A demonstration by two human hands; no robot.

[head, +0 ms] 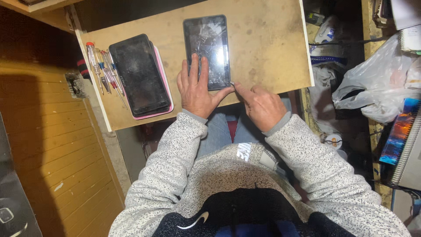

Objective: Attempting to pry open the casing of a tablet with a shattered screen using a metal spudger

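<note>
You had the cracked tablet (206,52) pinned near the board's (272,52) front edge, working at its lower corner.

Your left hand (196,90) lay flat, fingers spread on the glass, pressing rather than gripping. Your right hand (259,104) was pinched on a small tool, its tip at the tablet's near right corner; what sort of tool, I couldn't tell. Best to keep that tip shallow and slide along the seam, wrist low. A stack of tablets (139,75) and some screwdrivers (105,70) sat by the board's left edge.
</note>
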